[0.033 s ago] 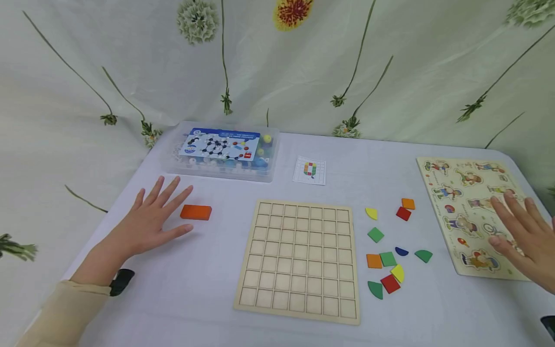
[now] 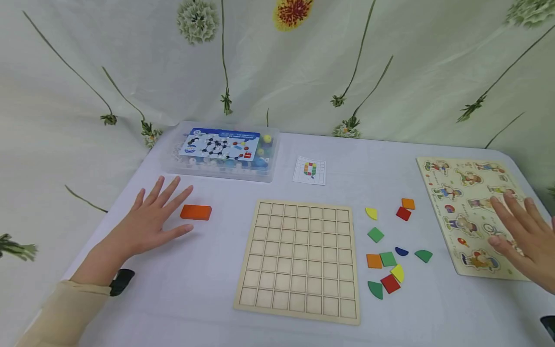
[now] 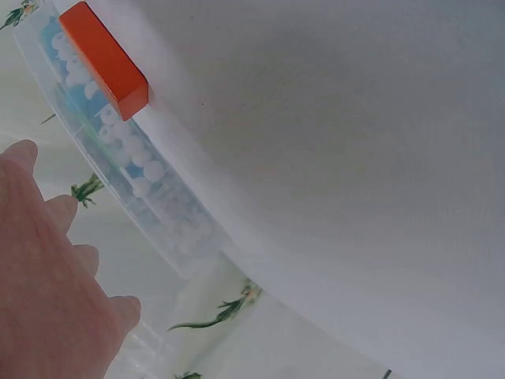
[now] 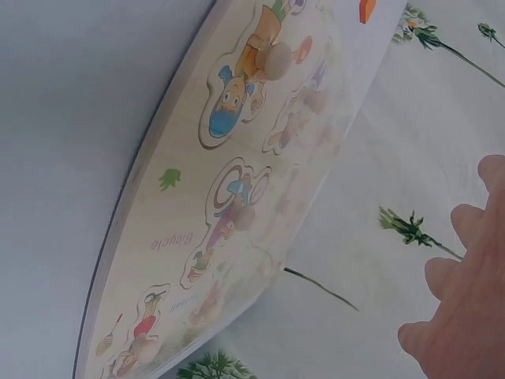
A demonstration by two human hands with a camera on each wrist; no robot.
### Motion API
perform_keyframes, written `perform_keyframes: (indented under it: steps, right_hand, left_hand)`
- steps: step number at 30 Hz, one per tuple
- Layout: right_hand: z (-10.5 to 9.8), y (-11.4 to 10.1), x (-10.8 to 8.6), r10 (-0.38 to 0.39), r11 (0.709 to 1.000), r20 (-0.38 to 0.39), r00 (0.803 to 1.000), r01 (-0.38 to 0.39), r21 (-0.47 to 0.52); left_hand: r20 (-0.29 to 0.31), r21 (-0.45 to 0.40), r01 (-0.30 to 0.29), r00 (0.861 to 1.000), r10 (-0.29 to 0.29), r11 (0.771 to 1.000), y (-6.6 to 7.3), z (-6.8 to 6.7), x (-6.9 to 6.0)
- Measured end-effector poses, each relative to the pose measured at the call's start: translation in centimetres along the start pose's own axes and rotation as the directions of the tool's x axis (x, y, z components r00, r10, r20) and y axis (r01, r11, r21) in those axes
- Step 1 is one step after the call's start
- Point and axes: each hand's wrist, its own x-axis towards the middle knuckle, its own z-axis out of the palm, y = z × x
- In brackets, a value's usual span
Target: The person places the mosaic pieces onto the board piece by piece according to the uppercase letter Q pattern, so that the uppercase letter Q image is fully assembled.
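My left hand [image 2: 149, 219] is spread with straight fingers at the left of the table, holding nothing. Just past its fingertips lies an orange block [image 2: 196, 212], which the left wrist view also shows. Over the wooden peg puzzle board [image 2: 451, 241] at the right, my right hand [image 2: 526, 241] is held with fingers extended, and nothing is in it. A wooden grid board [image 2: 297, 316] lies flat in the middle. To its right are scattered several flat pieces, among them a green square [image 2: 375, 234], a red square [image 2: 390, 284], a yellow quarter circle [image 2: 397, 273] and a blue half circle [image 2: 401, 251].
A clear plastic box [image 2: 217, 171] of small balls, with a printed molecule label, stands at the back left. Behind the grid board lies a small pattern card [image 2: 309, 170]. A floral cloth [image 2: 295, 72] hangs behind the white-covered table.
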Motion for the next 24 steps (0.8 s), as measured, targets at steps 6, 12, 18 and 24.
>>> perform_keyframes:
  steps: [6,12,18,24]
  right_hand:
    - [0.1,0.0,-0.1,0.000,1.000,-0.005,1.000,0.000,-0.017]
    - [-1.7,-2.1,-0.4,-0.015,0.999,0.002,1.000,0.015,0.044]
    - [0.6,0.4,-0.2,-0.005,1.000,-0.020,1.000,0.005,-0.026]
    - [-1.5,-2.0,-0.4,-0.002,1.000,0.008,1.000,0.002,0.012]
  left_hand:
    - [0.002,-0.002,0.002,1.000,-0.002,1.000,0.2,0.0,0.0]
    - [-0.007,-0.004,-0.016,1.000,0.016,1.000,0.4,-0.1,-0.1]
    - [-0.005,-0.001,-0.021,1.000,0.021,1.000,0.3,-0.1,0.0]
    - [-0.012,-0.011,-0.028,1.000,0.028,1.000,0.2,0.0,0.0]
